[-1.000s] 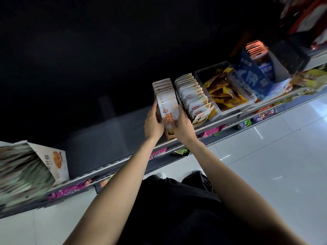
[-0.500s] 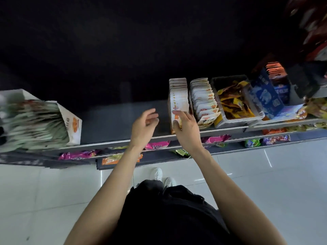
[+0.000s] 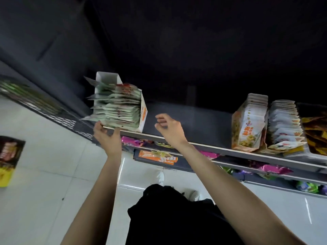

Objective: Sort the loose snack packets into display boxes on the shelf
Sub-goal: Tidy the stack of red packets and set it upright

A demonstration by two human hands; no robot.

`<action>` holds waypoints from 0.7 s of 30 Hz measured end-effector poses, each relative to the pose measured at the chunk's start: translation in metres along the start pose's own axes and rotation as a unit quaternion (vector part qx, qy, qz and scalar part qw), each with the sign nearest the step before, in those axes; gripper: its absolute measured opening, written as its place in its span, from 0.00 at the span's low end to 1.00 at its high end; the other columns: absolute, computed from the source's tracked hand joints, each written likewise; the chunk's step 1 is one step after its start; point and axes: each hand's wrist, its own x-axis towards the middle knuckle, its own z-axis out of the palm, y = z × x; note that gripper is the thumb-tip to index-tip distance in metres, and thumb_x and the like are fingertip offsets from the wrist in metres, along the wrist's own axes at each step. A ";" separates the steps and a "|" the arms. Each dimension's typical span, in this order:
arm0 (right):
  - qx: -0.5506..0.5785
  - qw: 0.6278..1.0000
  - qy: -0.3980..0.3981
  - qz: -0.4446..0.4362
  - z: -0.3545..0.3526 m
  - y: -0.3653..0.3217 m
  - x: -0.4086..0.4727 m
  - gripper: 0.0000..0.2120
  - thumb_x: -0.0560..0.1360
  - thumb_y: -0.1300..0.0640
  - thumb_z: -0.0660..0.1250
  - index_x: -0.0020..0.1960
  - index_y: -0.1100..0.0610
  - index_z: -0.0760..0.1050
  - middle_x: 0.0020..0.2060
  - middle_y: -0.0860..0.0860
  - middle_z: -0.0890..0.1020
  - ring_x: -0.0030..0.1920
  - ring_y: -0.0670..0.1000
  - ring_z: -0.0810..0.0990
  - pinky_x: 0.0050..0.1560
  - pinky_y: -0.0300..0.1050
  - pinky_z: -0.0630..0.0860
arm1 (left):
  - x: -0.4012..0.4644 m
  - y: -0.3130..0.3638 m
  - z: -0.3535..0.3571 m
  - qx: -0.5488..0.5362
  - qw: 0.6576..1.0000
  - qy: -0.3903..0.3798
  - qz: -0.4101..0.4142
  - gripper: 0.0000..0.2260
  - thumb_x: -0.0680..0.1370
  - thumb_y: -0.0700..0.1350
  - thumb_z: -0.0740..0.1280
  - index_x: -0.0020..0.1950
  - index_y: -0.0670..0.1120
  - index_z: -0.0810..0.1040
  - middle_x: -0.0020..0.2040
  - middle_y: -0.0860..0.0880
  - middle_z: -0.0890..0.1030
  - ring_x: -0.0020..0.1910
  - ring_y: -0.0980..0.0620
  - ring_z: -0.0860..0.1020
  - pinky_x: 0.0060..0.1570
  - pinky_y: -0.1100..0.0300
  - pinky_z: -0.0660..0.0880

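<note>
1. On the floor at far left lies a dark packet (image 3: 9, 152), well apart from both hands.
2. Left hand (image 3: 108, 137): fingers spread and lightly curved, tips at the front lower edge of the white box (image 3: 142, 112); whether they grip it cannot be told.
3. White box: open-topped, orange print on its side, crammed with green-and-white packets (image 3: 116, 108), standing at the shelf (image 3: 191, 119) edge.
4. Right hand (image 3: 169, 128): blurred, fingers loosely curled, holding nothing, just right of the box.
5. Orange box (image 3: 247, 128): further right, well apart, filled with upright white packets.
</note>
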 end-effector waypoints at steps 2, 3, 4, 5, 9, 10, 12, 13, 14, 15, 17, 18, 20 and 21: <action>0.050 0.998 -0.005 0.045 0.023 -0.012 0.025 0.17 0.78 0.56 0.64 0.67 0.54 0.70 0.61 0.52 0.77 0.57 0.50 0.78 0.56 0.42 0.73 | 0.011 0.007 -0.005 -0.026 0.996 -0.075 -0.027 0.32 0.72 0.31 0.68 0.72 0.47 0.60 0.63 0.42 0.67 0.51 0.49 0.71 0.55 0.50 0.74; 0.059 0.997 -0.003 0.058 0.034 -0.016 0.036 0.19 0.78 0.56 0.64 0.68 0.55 0.67 0.62 0.52 0.76 0.58 0.51 0.77 0.55 0.42 0.72 | 0.013 0.009 -0.006 -0.040 0.994 -0.100 -0.034 0.33 0.73 0.31 0.68 0.73 0.51 0.58 0.64 0.45 0.66 0.52 0.50 0.72 0.54 0.52 0.74; 0.057 0.996 0.002 0.063 0.043 -0.018 0.047 0.20 0.78 0.56 0.63 0.69 0.55 0.66 0.63 0.53 0.76 0.58 0.53 0.77 0.56 0.44 0.72 | 0.015 0.009 -0.007 -0.054 0.992 -0.109 -0.041 0.34 0.73 0.32 0.67 0.73 0.54 0.57 0.64 0.47 0.66 0.51 0.52 0.73 0.55 0.53 0.74; 0.050 0.997 0.007 0.065 0.051 -0.020 0.055 0.21 0.78 0.55 0.63 0.70 0.55 0.64 0.63 0.54 0.76 0.58 0.54 0.77 0.56 0.46 0.72 | 0.016 0.010 -0.008 -0.071 0.990 -0.110 -0.054 0.35 0.74 0.31 0.67 0.73 0.55 0.57 0.63 0.47 0.66 0.48 0.53 0.73 0.55 0.54 0.74; 0.035 0.995 0.041 0.078 0.071 -0.018 0.074 0.22 0.78 0.55 0.63 0.71 0.55 0.63 0.61 0.56 0.77 0.57 0.56 0.78 0.57 0.51 0.75 | 0.020 0.006 -0.016 -0.095 0.979 -0.151 -0.095 0.38 0.74 0.28 0.65 0.74 0.56 0.53 0.60 0.49 0.68 0.41 0.55 0.71 0.60 0.49 0.74; 0.035 0.995 0.048 0.080 0.074 -0.017 0.076 0.22 0.79 0.55 0.63 0.71 0.54 0.64 0.60 0.55 0.77 0.54 0.55 0.78 0.55 0.51 0.77 | 0.019 0.004 -0.016 -0.083 0.977 -0.176 -0.088 0.40 0.74 0.27 0.65 0.75 0.57 0.51 0.64 0.48 0.67 0.44 0.54 0.73 0.61 0.50 0.74; 0.029 0.994 0.062 0.081 0.078 -0.015 0.080 0.21 0.79 0.56 0.62 0.71 0.53 0.64 0.59 0.54 0.79 0.48 0.53 0.79 0.52 0.52 0.79 | 0.016 0.005 -0.015 -0.045 0.974 -0.216 -0.055 0.43 0.73 0.28 0.66 0.76 0.57 0.48 0.71 0.48 0.63 0.54 0.52 0.76 0.58 0.58 0.74; 0.017 0.994 0.069 0.080 0.079 -0.014 0.081 0.20 0.79 0.57 0.61 0.71 0.52 0.65 0.58 0.54 0.80 0.46 0.53 0.80 0.51 0.52 0.79 | 0.014 0.005 -0.014 -0.035 0.973 -0.226 -0.038 0.43 0.73 0.28 0.67 0.77 0.56 0.48 0.71 0.51 0.62 0.56 0.53 0.76 0.55 0.63 0.75; 0.001 0.994 0.074 0.078 0.081 -0.014 0.082 0.19 0.80 0.58 0.60 0.70 0.52 0.65 0.57 0.55 0.80 0.46 0.53 0.80 0.51 0.53 0.79 | 0.014 0.005 -0.012 -0.031 0.973 -0.228 -0.026 0.43 0.73 0.28 0.67 0.77 0.54 0.48 0.71 0.53 0.62 0.57 0.54 0.76 0.53 0.66 0.75; -0.017 0.994 0.077 0.076 0.082 -0.013 0.084 0.19 0.80 0.58 0.59 0.70 0.51 0.65 0.55 0.55 0.81 0.46 0.55 0.81 0.50 0.53 0.79 | 0.015 0.005 -0.010 -0.032 0.973 -0.226 -0.016 0.43 0.72 0.27 0.68 0.77 0.53 0.49 0.72 0.55 0.61 0.56 0.53 0.76 0.51 0.66 0.75; -0.067 0.993 0.080 0.056 0.081 -0.013 0.087 0.19 0.80 0.60 0.58 0.70 0.53 0.65 0.50 0.58 0.82 0.46 0.59 0.81 0.50 0.55 0.78 | 0.016 0.002 -0.006 -0.033 0.975 -0.218 -0.008 0.44 0.71 0.27 0.68 0.77 0.53 0.50 0.74 0.53 0.60 0.57 0.51 0.76 0.52 0.60 0.76; -0.099 0.991 0.080 0.039 0.080 -0.013 0.088 0.19 0.79 0.61 0.57 0.70 0.55 0.65 0.49 0.59 0.83 0.46 0.61 0.81 0.49 0.56 0.78 | 0.016 0.001 -0.004 -0.037 0.976 -0.216 -0.008 0.45 0.70 0.27 0.69 0.77 0.55 0.51 0.73 0.53 0.61 0.56 0.52 0.76 0.52 0.58 0.77; -0.148 0.985 0.086 0.007 0.074 -0.013 0.092 0.17 0.79 0.61 0.57 0.68 0.58 0.66 0.46 0.61 0.83 0.45 0.63 0.80 0.48 0.57 0.77 | 0.011 0.002 0.002 -0.041 0.975 -0.219 -0.006 0.45 0.70 0.27 0.69 0.76 0.56 0.51 0.70 0.55 0.61 0.56 0.57 0.76 0.52 0.60 0.77; -0.161 0.983 0.091 -0.002 0.070 -0.013 0.093 0.17 0.79 0.61 0.57 0.67 0.59 0.67 0.46 0.61 0.83 0.45 0.64 0.80 0.48 0.58 0.77 | 0.008 0.003 0.005 -0.041 0.975 -0.219 -0.008 0.45 0.70 0.26 0.69 0.76 0.56 0.52 0.69 0.54 0.61 0.52 0.61 0.76 0.51 0.63 0.76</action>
